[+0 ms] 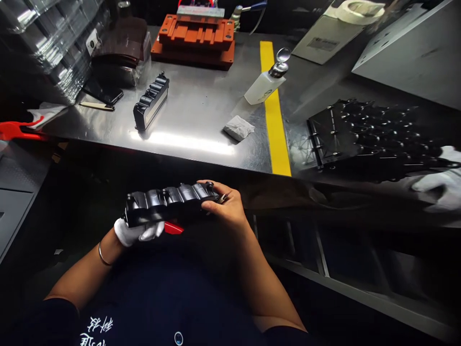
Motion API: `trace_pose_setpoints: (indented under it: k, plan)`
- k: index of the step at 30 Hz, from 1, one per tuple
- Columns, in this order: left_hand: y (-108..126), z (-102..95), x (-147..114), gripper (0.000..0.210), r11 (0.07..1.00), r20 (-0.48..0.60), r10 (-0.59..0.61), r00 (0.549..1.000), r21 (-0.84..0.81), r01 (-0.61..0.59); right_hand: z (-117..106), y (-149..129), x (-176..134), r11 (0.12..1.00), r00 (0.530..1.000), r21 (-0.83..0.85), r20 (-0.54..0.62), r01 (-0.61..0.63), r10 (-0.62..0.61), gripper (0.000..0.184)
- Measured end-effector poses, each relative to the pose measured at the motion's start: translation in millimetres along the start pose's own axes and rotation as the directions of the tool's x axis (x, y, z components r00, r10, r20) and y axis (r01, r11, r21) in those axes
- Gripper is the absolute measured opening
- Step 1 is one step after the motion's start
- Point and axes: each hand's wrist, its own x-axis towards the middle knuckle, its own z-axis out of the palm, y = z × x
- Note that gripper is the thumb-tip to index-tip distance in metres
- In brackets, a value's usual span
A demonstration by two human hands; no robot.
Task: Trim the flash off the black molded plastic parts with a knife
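A long black plastic part (169, 204) with a row of curved, scalloped recesses is held in front of my body, below the bench edge. My left hand (135, 233), in a white glove, supports its left end from underneath. At the other end my bare right hand (230, 209) grips it, thumb on the near side and fingers behind. A red piece (174, 228) shows just under the part beside the glove; what it belongs to is hidden. On the bench stands a similar black part (151, 102) with a light strip along its side.
An orange-red fixture (196, 41) sits at the back. A pump bottle (264, 87) and folded white wipe (238, 128) are near yellow tape (276, 129). Stacked clear trays (54, 53) stand left. Right, a co-worker's gloved hand (439, 185) is beside several black parts (382, 129).
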Motion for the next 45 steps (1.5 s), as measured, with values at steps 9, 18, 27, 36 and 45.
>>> trace_pose_setpoints:
  k: [9,18,27,36,45]
  plan:
    - [-6,31.2,4,0.035,0.937,-0.095,0.302,0.949,-0.155,-0.314,42,3,-13,0.996,0.997,0.067,0.047,-0.057,0.054,0.043]
    - [-6,34.1,5,0.039,0.938,-0.097,0.085,0.992,-0.326,-0.113,42,-4,-14,0.999,0.999,0.024,0.028,-0.043,0.043,0.032]
    - [-5,13.6,-3,0.043,0.968,0.030,0.251,0.968,-0.031,-0.250,19,-9,-8,0.746,0.960,-0.609,0.103,0.269,-0.262,0.025]
    - [-9,13.8,-4,0.040,0.956,0.138,0.215,0.967,0.175,-0.237,23,-30,-10,0.542,0.698,-0.443,0.517,0.714,-0.496,0.052]
    - [-19,24.2,-3,0.036,0.977,0.024,0.211,0.977,-0.031,-0.210,25,-23,-8,0.438,0.735,-0.629,0.344,0.642,-0.584,0.053]
